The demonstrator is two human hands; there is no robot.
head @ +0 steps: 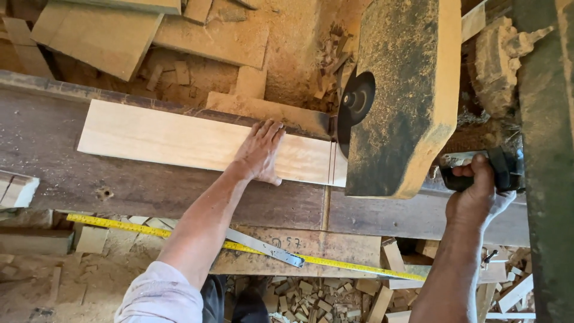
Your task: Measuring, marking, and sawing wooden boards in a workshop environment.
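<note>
My left hand [260, 152] lies flat, fingers together, on a long pale wooden board [179, 140] that rests across a dark wooden saw bench [119, 185]. The board's right end sits at the round saw blade [354, 107], which pokes out from under a big sawdust-coated guard [400, 96]. Thin pencil lines cross the board close to the blade. My right hand [475, 194] is wrapped around the saw's black handle [502, 170] at the right.
A yellow tape measure [335, 262] and a metal ruler [266, 247] lie along the bench's near edge. Offcut boards and sawdust pile up behind the bench [215, 42]. Small wood scraps [305, 296] litter the floor below. A green machine frame [547, 149] stands at right.
</note>
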